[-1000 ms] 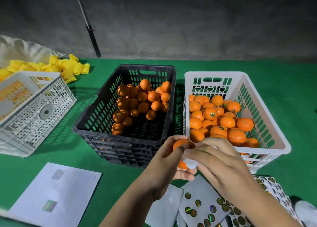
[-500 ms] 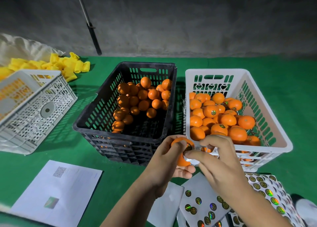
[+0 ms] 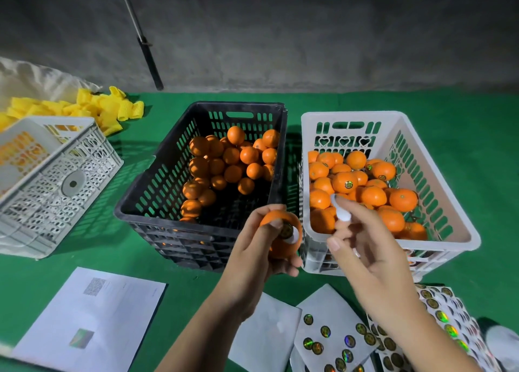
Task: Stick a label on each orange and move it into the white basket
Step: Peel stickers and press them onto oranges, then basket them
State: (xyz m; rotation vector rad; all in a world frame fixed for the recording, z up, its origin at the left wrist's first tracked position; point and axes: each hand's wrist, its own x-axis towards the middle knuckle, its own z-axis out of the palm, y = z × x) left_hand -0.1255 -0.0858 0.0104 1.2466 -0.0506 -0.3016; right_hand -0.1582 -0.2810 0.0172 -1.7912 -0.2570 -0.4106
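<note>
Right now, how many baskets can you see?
3: a black basket in the middle, a white basket on the right, and a tipped white crate at left.

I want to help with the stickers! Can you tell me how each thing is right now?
Left hand: holds an orange.
Orange: sticker already on it, not yet in the white basket.
Right hand: lifted off the orange, pinches a small white scrap.
White basket: partly full of oranges, several showing stickers.
Black basket: partly full of oranges.
Sticker sheets: lying flat, stickers left on them.
</note>
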